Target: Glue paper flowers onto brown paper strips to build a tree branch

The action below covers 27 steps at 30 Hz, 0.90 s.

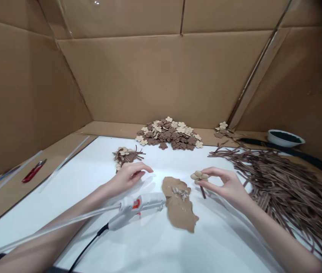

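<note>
Between the thumb and fingers of my right hand [229, 185] is a beige flower [199, 176] with a short brown strip hanging below it as a stem. My left hand [131, 176] hovers over the white board, fingers loosely apart and nothing visible in them. Just behind it lies a small cluster of flowers with brown stems [125, 154]. A white hot glue gun [141, 206] with a long clear glue stick rests in front of my left hand. Its nozzle points at a tan, glue-smeared patch [179, 212] between my hands.
At the back is a heap of brown and beige flower pieces [169, 132]. Many brown strips [288, 182] cover the right side, near a white bowl [286, 138] with dark contents. A red-handled cutter [34, 171] lies at left. Cardboard walls [161, 76] surround the white board [87, 159].
</note>
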### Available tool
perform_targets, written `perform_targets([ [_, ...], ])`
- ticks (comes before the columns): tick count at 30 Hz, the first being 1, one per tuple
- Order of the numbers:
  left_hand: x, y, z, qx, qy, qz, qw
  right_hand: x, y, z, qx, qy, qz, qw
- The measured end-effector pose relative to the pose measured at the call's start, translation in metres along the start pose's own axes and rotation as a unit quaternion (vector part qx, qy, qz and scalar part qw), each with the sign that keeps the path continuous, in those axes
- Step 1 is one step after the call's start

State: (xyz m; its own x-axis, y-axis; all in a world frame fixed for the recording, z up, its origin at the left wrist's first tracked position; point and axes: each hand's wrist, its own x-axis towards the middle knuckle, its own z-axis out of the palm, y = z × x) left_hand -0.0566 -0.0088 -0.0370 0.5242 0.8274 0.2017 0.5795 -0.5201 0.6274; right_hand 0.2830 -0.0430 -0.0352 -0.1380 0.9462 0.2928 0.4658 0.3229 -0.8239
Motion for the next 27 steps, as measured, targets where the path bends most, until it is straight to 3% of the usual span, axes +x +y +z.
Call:
perform_targets([
  [10,0.008,0.011,0.017,-0.038,-0.113,0.021,0.993,0.0,0.008,0.003,-0.005,-0.018,0.003,1.0],
  [20,0.005,0.006,0.016,-0.007,-0.129,0.056,0.99,-0.002,0.005,0.002,-0.003,-0.026,0.006,1.0],
  [27,0.004,0.014,0.012,0.024,-0.13,0.051,0.99,-0.002,0.005,0.001,-0.004,-0.025,0.0,1.0],
])
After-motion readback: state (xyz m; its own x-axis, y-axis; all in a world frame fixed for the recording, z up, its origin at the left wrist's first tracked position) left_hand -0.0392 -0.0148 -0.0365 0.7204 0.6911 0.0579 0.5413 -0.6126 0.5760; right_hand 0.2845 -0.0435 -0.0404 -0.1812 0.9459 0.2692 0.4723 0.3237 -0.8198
